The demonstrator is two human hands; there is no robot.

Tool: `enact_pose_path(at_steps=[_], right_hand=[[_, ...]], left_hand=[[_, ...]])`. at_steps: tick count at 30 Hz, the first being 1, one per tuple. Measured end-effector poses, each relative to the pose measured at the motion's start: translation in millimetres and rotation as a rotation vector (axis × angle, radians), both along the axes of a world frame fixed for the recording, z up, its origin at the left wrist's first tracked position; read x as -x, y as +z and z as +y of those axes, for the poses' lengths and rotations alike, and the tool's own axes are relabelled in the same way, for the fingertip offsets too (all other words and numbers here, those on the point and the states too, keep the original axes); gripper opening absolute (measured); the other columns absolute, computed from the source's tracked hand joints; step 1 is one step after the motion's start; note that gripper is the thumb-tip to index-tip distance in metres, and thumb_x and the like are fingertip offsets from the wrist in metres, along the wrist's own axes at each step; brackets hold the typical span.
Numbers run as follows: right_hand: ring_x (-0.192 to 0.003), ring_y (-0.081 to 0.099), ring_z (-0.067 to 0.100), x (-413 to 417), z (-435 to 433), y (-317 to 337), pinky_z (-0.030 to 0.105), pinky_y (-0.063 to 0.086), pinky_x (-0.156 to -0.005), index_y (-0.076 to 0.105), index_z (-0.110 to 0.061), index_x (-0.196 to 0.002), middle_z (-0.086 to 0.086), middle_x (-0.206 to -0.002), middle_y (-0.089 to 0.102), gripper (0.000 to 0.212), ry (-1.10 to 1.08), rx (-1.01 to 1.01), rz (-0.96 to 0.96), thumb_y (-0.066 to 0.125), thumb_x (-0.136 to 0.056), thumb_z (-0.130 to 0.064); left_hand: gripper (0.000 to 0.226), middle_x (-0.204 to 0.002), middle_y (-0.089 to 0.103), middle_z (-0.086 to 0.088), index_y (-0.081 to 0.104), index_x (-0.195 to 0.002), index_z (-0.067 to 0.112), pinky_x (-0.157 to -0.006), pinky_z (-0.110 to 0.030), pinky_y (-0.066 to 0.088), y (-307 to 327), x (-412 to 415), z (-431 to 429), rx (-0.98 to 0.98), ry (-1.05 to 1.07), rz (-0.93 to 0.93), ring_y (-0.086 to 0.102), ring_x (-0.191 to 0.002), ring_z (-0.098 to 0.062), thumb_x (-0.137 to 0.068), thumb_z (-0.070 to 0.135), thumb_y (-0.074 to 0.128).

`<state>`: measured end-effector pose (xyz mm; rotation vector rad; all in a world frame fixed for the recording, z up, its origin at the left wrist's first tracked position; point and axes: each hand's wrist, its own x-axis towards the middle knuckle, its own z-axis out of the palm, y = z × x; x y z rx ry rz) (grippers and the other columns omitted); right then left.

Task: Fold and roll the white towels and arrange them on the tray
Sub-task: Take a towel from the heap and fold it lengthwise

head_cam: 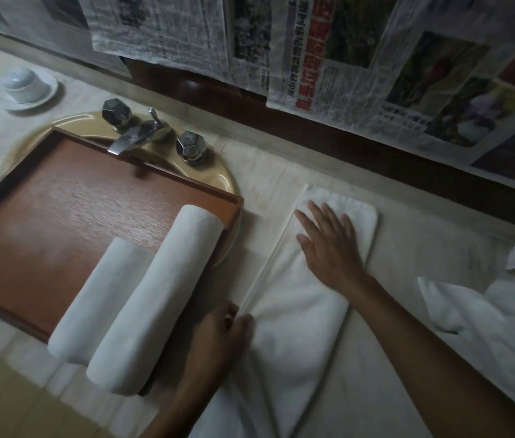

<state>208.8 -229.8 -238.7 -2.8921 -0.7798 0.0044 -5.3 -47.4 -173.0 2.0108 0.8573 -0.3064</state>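
The folded towel (294, 314) lies on the counter at 5 o'clock from the tray (60, 200). The right hand (329, 245) rests flat on its far end, fingers spread. The left hand (218, 330), fingers curled, pinches its near left hem. Two rolls (161, 295) lie side by side, touching, at the tray's 4 o'clock corner. A tap (133, 134) stands at the tray's 12 o'clock; a white heap (487, 311) sits at 3 o'clock.
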Motion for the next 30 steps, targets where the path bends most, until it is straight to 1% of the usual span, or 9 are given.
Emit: enact_pose_path(at_steps=[9,15,17,19,21,23,25,28,30], right_hand=[[-0.156,0.021,0.025,-1,-1,-2,0.059,0.023,-0.121,0.038,-0.034,-0.157,-0.001,-0.168,0.028,0.054,0.000,-0.010,-0.026,0.031,-0.106,-0.052],[-0.150,0.035,0.026,68,15,11,0.055,0.025,-0.121,0.057,-0.026,-0.144,0.007,-0.160,0.040,0.046,0.081,-0.259,-0.037,0.056,-0.102,-0.043],[-0.153,0.029,0.020,93,14,6,0.056,0.021,-0.123,0.052,-0.030,-0.148,0.000,-0.163,0.036,0.049,0.134,-0.169,0.017,0.045,-0.103,-0.049],[-0.156,0.022,0.017,93,10,0,0.055,0.018,-0.124,0.045,-0.033,-0.153,-0.003,-0.166,0.031,0.051,0.133,-0.115,0.011,0.037,-0.105,-0.048],[-0.155,0.025,0.018,84,8,-1,0.055,0.019,-0.124,0.044,-0.032,-0.153,-0.002,-0.166,0.033,0.050,0.120,-0.110,-0.010,0.037,-0.106,-0.044],[-0.155,0.026,0.020,77,8,-2,0.055,0.019,-0.123,0.044,-0.032,-0.154,-0.002,-0.166,0.033,0.050,0.111,-0.094,-0.009,0.037,-0.106,-0.042],[-0.155,0.026,0.020,74,7,-3,0.054,0.019,-0.124,0.044,-0.032,-0.154,-0.002,-0.166,0.033,0.050,0.103,-0.087,-0.015,0.038,-0.105,-0.042],[-0.156,0.024,0.019,73,6,-1,0.053,0.018,-0.124,0.043,-0.031,-0.155,-0.002,-0.167,0.031,0.051,0.106,-0.082,-0.016,0.038,-0.105,-0.041],[-0.155,0.024,0.019,73,7,-1,0.054,0.019,-0.124,0.043,-0.031,-0.155,-0.001,-0.167,0.031,0.050,0.112,-0.073,-0.028,0.038,-0.106,-0.041]], left_hand=[[0.032,-0.065,0.064,-0.001,0.058,-0.073,0.015,-0.054,-0.025,0.041,-8,6,-3,-0.065,0.117,-0.045,0.058,-0.061,-0.007,-0.087,0.038,0.075],[0.031,-0.066,0.064,0.000,0.058,-0.074,0.015,-0.056,-0.025,0.041,-4,5,-1,-0.066,0.095,-0.025,0.058,-0.063,-0.006,-0.087,0.038,0.075],[0.027,-0.068,0.065,0.001,0.060,-0.077,0.017,-0.055,-0.030,0.044,1,6,0,0.085,0.118,0.003,0.059,-0.062,-0.012,-0.090,0.036,0.075],[0.021,-0.070,0.069,-0.001,0.065,-0.081,0.015,-0.053,-0.029,0.048,13,11,3,0.533,0.206,0.073,0.062,-0.061,-0.016,-0.089,0.031,0.078],[0.015,-0.082,0.076,-0.009,0.075,-0.085,0.008,-0.069,-0.037,0.060,29,23,5,0.883,0.212,0.164,0.070,-0.076,-0.025,-0.088,0.022,0.078],[0.016,-0.083,0.075,-0.004,0.074,-0.081,0.009,-0.083,-0.034,0.059,32,45,6,0.775,0.106,0.165,0.072,-0.080,-0.012,-0.093,0.020,0.075],[0.024,-0.074,0.069,0.003,0.066,-0.073,0.013,-0.070,-0.023,0.053,33,62,2,0.602,0.177,0.113,0.065,-0.067,0.001,-0.097,0.017,0.071],[0.018,-0.073,0.074,-0.003,0.067,-0.084,0.011,-0.063,-0.028,0.048,33,72,-1,0.599,0.275,0.001,0.066,-0.064,-0.013,-0.096,0.023,0.070],[0.021,-0.065,0.069,0.003,0.063,-0.084,0.015,-0.055,-0.026,0.044,23,77,1,0.374,0.200,-0.075,0.060,-0.056,-0.007,-0.097,0.030,0.070]])
